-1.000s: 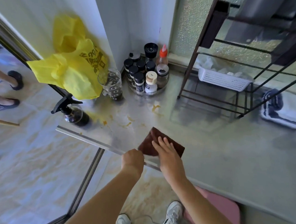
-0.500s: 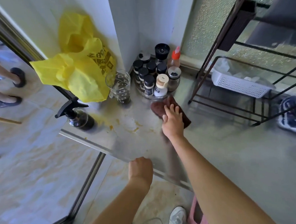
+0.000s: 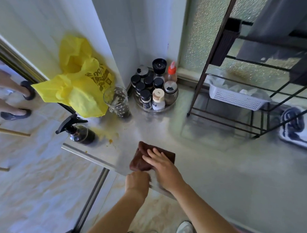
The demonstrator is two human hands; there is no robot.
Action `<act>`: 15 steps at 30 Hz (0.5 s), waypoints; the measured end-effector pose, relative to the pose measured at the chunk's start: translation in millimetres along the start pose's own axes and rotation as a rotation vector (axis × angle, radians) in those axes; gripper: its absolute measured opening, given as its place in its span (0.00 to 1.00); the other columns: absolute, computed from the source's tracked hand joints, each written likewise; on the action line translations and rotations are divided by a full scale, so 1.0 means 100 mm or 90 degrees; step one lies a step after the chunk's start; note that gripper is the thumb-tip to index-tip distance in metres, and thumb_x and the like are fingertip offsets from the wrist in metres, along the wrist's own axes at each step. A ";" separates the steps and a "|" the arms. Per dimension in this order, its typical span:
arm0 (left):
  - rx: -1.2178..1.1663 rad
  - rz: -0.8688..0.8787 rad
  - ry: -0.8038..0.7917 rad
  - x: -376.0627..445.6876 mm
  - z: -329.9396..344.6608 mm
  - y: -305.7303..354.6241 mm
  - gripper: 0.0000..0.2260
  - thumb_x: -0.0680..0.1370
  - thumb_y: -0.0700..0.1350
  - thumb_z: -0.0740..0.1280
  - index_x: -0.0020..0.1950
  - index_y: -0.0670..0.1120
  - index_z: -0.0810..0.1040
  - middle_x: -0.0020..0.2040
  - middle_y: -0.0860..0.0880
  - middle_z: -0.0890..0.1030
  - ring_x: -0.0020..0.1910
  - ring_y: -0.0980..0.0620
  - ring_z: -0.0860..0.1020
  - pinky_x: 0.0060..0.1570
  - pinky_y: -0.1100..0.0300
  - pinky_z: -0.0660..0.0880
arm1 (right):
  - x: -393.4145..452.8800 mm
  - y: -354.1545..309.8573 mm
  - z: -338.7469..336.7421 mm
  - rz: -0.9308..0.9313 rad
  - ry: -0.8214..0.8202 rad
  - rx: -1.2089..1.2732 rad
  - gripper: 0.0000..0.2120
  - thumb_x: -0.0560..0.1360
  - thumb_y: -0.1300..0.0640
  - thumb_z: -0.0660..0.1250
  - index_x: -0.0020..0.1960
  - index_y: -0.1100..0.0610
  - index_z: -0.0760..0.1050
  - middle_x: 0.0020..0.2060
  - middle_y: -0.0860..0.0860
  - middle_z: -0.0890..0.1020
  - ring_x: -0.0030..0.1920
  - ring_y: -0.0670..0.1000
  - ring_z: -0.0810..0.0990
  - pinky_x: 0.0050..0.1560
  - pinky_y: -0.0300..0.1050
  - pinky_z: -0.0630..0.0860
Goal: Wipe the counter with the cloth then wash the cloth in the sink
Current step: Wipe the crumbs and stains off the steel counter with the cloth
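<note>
A folded brown cloth (image 3: 142, 158) lies on the steel counter (image 3: 223, 166) close to its front edge. My right hand (image 3: 162, 167) presses flat on the cloth with straight fingers. My left hand (image 3: 137, 182) is curled into a fist at the counter's front edge, just below the cloth, and holds nothing that I can see. Yellow-orange stains (image 3: 109, 136) remain on the counter to the left, near the spray bottle. No sink is in view.
A dark spray bottle (image 3: 79, 132), a yellow plastic bag (image 3: 82, 88) and a glass (image 3: 117, 102) stand at the left back. A round tray of spice jars (image 3: 153, 91) fills the corner. A black wire rack (image 3: 254, 93) with a white basket (image 3: 237, 97) stands on the right.
My right hand pulled the cloth from beside the spice jars back toward the front edge, wiping away the stains in the middle. My left fist stayed at the edge.
</note>
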State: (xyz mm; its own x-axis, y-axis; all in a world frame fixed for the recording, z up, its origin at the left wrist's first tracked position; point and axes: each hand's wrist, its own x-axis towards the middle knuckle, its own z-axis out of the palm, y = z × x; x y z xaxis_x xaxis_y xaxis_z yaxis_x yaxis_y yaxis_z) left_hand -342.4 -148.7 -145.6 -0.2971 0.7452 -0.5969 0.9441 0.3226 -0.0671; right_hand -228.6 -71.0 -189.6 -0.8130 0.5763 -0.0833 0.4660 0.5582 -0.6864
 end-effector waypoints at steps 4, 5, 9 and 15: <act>-0.010 0.003 -0.030 0.00 -0.07 0.02 0.15 0.79 0.38 0.62 0.60 0.51 0.82 0.60 0.49 0.82 0.60 0.47 0.80 0.59 0.54 0.77 | -0.42 0.56 -0.42 0.054 0.012 -0.045 0.28 0.84 0.62 0.59 0.79 0.41 0.62 0.79 0.38 0.54 0.81 0.42 0.48 0.81 0.48 0.52; -0.010 0.002 -0.032 0.00 -0.07 0.03 0.15 0.79 0.39 0.63 0.60 0.52 0.82 0.59 0.49 0.82 0.60 0.47 0.80 0.58 0.55 0.77 | -0.45 0.65 -0.52 0.071 0.020 -0.041 0.26 0.84 0.59 0.60 0.79 0.42 0.63 0.79 0.39 0.56 0.81 0.43 0.50 0.80 0.49 0.54; -0.008 0.009 -0.025 0.02 -0.02 0.03 0.15 0.79 0.38 0.62 0.60 0.51 0.82 0.58 0.50 0.82 0.59 0.47 0.80 0.56 0.54 0.77 | -0.24 0.65 -0.52 0.119 0.085 -0.077 0.26 0.83 0.59 0.61 0.78 0.44 0.65 0.80 0.46 0.59 0.81 0.50 0.53 0.80 0.54 0.52; -0.045 0.050 0.023 -0.02 0.08 -0.08 0.13 0.80 0.38 0.62 0.62 0.47 0.81 0.60 0.47 0.82 0.62 0.44 0.78 0.59 0.52 0.75 | 0.84 0.27 -0.19 0.142 0.071 -0.139 0.27 0.79 0.52 0.55 0.78 0.42 0.64 0.82 0.53 0.57 0.81 0.60 0.52 0.79 0.62 0.50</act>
State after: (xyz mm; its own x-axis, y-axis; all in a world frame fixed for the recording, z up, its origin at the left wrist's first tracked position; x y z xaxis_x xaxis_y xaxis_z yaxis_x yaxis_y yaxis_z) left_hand -348.8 -157.1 -150.1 -0.2295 0.7897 -0.5689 0.9524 0.3028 0.0362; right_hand -277.4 3.7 -201.9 -0.6447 0.7538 -0.1270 0.7021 0.5181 -0.4884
